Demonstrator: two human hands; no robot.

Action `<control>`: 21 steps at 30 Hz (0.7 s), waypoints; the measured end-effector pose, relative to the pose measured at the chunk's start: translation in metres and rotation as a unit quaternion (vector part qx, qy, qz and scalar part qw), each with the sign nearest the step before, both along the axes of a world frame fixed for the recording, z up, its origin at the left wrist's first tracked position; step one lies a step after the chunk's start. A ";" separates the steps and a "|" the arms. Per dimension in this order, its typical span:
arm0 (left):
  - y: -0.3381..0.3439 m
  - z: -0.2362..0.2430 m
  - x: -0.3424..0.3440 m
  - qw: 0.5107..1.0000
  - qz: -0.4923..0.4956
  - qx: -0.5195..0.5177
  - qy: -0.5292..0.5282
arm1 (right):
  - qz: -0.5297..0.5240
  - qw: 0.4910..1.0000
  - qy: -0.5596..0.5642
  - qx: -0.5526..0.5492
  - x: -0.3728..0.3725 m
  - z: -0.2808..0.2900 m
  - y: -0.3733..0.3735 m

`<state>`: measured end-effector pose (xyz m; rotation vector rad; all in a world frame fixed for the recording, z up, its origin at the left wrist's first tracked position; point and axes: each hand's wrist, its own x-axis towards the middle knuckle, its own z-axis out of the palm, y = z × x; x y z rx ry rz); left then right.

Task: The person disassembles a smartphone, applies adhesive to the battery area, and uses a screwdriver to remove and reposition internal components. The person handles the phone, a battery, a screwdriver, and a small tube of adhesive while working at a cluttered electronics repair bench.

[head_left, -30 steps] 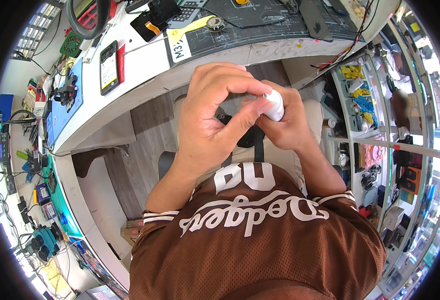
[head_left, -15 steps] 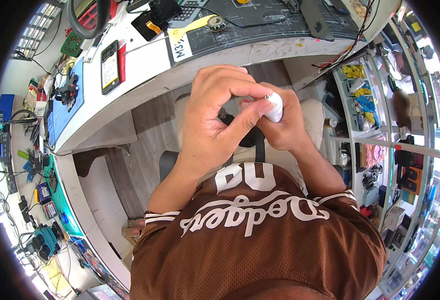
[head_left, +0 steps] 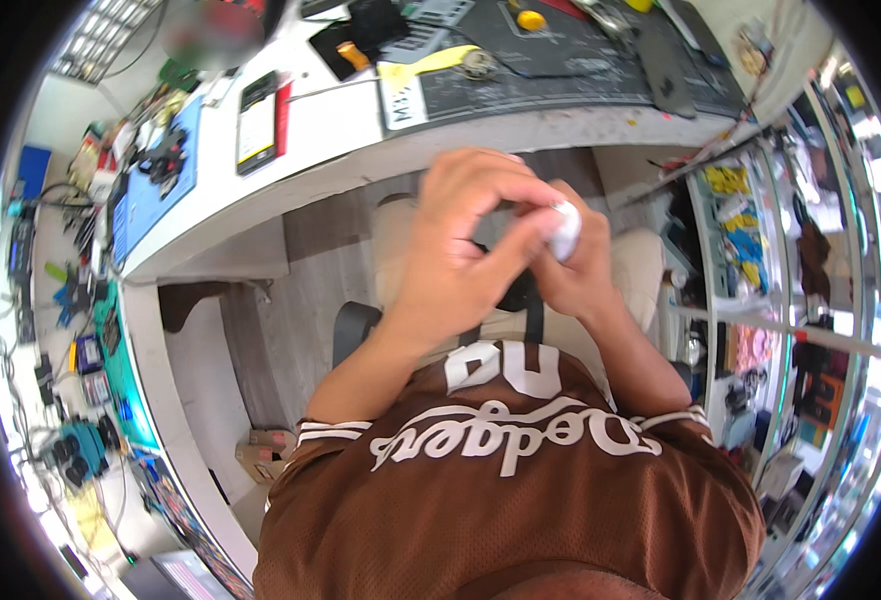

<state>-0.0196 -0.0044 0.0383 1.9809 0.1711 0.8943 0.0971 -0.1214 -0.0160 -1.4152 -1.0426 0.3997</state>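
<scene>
While the right hand (head_left: 582, 275) wraps its fingers round a smooth white rounded piece (head_left: 564, 240), slightly blurred, the left hand (head_left: 460, 245) pinches its end between thumb and index fingertip, other fingers curled; piece is held up over the lap, in front of the brown mesh jersey (head_left: 510, 510); bench (head_left: 345, 118) edge pale, scuffed, just beyond the knuckles, open room over grey wood-grain floor (head_left: 305, 300) to the left; on top, dark printed mat (head_left: 560, 95), yellow flat tool (head_left: 440, 60), phone (head_left: 257, 130); crowded shelving (head_left: 845, 343) at right
</scene>
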 end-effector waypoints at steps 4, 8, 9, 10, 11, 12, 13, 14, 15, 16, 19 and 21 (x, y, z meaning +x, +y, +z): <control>-0.005 -0.005 -0.001 0.999 0.003 -0.024 0.021 | 0.031 0.999 -0.021 0.002 0.008 -0.003 -0.007; -0.003 -0.010 -0.009 0.999 0.005 -0.030 0.022 | 0.070 0.996 0.050 0.029 -0.002 -0.001 0.000; -0.002 -0.011 -0.009 0.999 0.008 -0.022 0.022 | 0.079 0.994 0.070 0.011 -0.002 -0.004 -0.003; -0.001 -0.012 -0.009 1.000 0.011 -0.015 0.022 | 0.082 0.991 0.096 -0.041 -0.003 -0.012 -0.003; 0.000 -0.013 -0.008 1.000 0.012 -0.008 0.022 | 0.084 0.990 0.109 -0.026 -0.004 -0.014 -0.001; -0.001 -0.014 -0.007 1.000 0.015 -0.007 0.022 | 0.080 0.989 0.125 -0.011 -0.007 -0.014 0.001; -0.001 -0.013 -0.007 1.000 0.017 -0.006 0.023 | 0.075 0.987 0.140 0.004 -0.010 -0.014 0.004; 0.000 -0.012 -0.007 1.000 0.017 -0.006 0.023 | 0.073 0.987 0.146 0.008 -0.011 -0.013 0.006; -0.001 -0.008 -0.007 0.999 0.026 -0.013 0.026 | 0.076 0.986 0.147 0.010 -0.011 -0.013 0.009; -0.003 -0.007 -0.007 0.999 0.030 -0.026 0.028 | 0.074 0.986 0.147 0.007 -0.011 -0.015 0.009; -0.002 -0.005 -0.010 0.999 0.028 -0.029 0.029 | 0.083 0.985 0.148 -0.005 -0.010 -0.015 0.011; -0.003 -0.010 -0.005 0.999 0.022 -0.049 0.000 | 0.081 0.988 0.122 0.058 -0.011 -0.022 0.014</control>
